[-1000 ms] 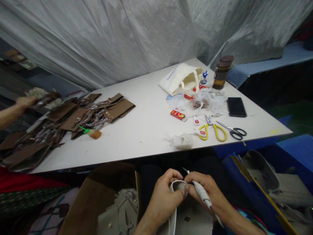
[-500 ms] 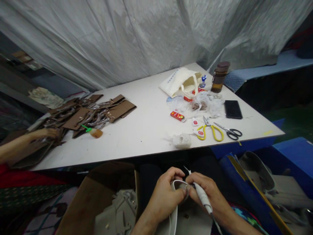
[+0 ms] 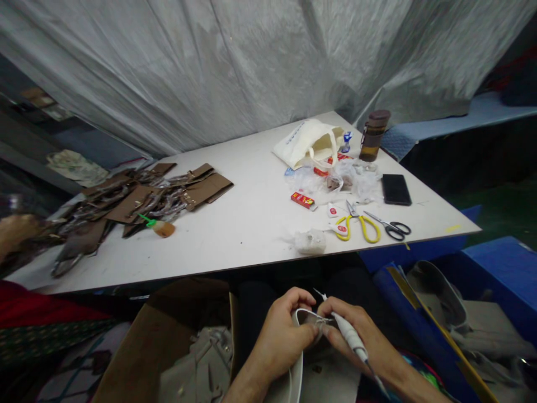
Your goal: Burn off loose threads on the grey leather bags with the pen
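Low in the view, in front of the table edge, my left hand [image 3: 283, 333] is closed on the upper edge of a pale grey bag [image 3: 296, 380], thumb inside and fingers outside. My right hand [image 3: 356, 330] meets it at the same rim and grips a white pen-like tool [image 3: 351, 338] with a thin cord at its rear end. The tool's narrow metal tip points up and away, apart from the bag. Right thumb and fingertips are at the rim too; what they pinch there is too small to make out.
On the white table [image 3: 251, 224] are yellow-handled pliers [image 3: 363, 226], black scissors [image 3: 394, 228], a phone [image 3: 396, 189], a bottle [image 3: 375, 136], a tote bag [image 3: 302, 145] and brown bag pieces [image 3: 126, 201]. Boxes with grey bags [image 3: 201, 364] flank me. Another person's hand [image 3: 17, 232] is at left.
The other person's hand has moved left, away from the brown pieces. My hands stay at the bag's rim with almost no shift.
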Tool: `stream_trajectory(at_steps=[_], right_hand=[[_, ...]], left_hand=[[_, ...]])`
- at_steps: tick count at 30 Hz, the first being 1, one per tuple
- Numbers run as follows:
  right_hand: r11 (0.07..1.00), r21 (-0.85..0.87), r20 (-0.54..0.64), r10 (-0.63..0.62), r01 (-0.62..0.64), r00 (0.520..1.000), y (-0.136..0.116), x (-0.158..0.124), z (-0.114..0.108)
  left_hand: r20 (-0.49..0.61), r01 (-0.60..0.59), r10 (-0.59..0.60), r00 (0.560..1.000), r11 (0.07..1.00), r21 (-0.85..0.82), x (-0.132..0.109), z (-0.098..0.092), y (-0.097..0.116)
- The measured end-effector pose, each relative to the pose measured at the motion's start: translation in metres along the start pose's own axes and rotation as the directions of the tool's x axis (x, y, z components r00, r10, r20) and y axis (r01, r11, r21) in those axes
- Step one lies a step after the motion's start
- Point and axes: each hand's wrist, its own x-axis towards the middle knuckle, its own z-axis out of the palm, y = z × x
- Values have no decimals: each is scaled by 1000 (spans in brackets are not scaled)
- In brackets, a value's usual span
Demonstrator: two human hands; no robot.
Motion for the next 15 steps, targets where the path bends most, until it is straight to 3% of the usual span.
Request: stream_trajectory(at_steps=[6, 10, 13, 15], right_hand=[[998, -49, -57, -47, 44, 997, 2, 3, 5], [981, -147, -137, -147, 127, 980, -1, -2, 4], [977, -145, -188, -181, 155, 965, -11, -10, 1], [974, -131, -261, -214, 185, 942, -19, -14, -3]], left_hand=[[-15, 14, -14, 1000, 1000, 26, 3, 0, 0], [84, -7, 10, 996, 999, -35, 0, -6, 8], [184, 27, 17, 983, 972, -234, -5, -17, 4], [154, 74, -11, 988, 909, -410, -2, -30, -11]])
